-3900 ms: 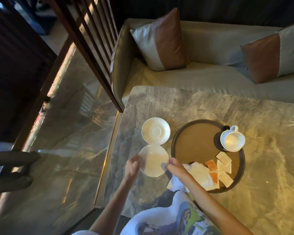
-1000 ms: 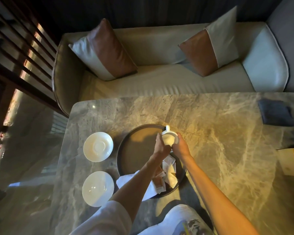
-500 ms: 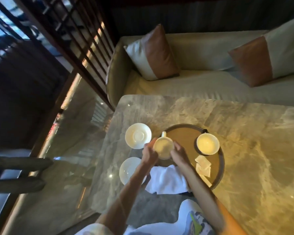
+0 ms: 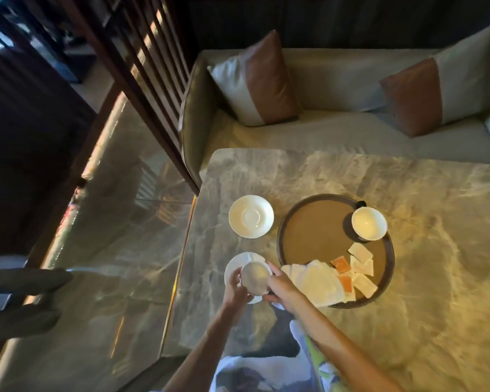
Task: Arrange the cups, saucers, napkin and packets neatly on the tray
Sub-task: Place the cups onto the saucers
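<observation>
Left hand (image 4: 236, 287) and right hand (image 4: 281, 287) both grip one white cup (image 4: 254, 278), fingers curled round its left and right sides. The cup sits between the hands, directly over the near saucer (image 4: 233, 267); whether it rests on the saucer cannot be told. This saucer lies on the marble table (image 4: 425, 292), just left of the round tray (image 4: 314, 230). Far saucer (image 4: 251, 216) lies bare on the table behind it, also left of the tray. On the tray: second cup (image 4: 369, 223) at the far right edge, one white napkin (image 4: 314, 284) at the near edge, and the packets (image 4: 361, 267) loosely overlapping beside the napkin. Count: cups two, saucers two, napkin one, orange packets two, pale packets at least three.
</observation>
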`<move>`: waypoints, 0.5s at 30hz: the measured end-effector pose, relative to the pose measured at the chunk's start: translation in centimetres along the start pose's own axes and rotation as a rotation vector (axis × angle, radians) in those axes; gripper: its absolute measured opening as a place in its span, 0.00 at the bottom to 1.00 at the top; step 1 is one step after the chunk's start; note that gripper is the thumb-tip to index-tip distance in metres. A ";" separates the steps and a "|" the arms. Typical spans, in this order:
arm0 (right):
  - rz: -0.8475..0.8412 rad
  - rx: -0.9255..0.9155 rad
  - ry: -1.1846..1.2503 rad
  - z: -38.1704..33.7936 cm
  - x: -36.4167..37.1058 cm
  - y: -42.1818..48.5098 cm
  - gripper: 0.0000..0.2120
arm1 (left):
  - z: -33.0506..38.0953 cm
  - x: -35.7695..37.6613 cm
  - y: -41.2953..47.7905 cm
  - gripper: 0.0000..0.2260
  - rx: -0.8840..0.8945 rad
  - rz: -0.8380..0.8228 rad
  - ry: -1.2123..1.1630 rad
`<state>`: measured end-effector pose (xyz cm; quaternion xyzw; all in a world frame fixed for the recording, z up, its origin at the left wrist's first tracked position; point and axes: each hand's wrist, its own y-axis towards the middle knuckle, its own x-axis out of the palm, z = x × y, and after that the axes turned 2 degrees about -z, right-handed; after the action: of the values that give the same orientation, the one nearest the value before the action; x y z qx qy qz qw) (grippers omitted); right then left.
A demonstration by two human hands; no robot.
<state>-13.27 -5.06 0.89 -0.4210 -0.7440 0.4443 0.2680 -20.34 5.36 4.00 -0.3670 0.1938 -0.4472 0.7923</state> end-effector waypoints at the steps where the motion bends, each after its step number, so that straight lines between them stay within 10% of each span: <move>1: 0.009 0.007 0.011 0.2 0.3 0.3 0.33 | -0.2 -0.3 0.2 0.29 -0.020 -0.012 -0.008; 15: 0.055 0.027 -0.023 0.2 4.1 2.1 0.31 | -0.8 -4.5 3.1 0.32 -0.126 -0.098 0.032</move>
<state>-14.68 -1.13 -0.95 -0.4327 -0.7291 0.4663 0.2527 -21.51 9.86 1.05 -0.4179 0.2159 -0.4781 0.7417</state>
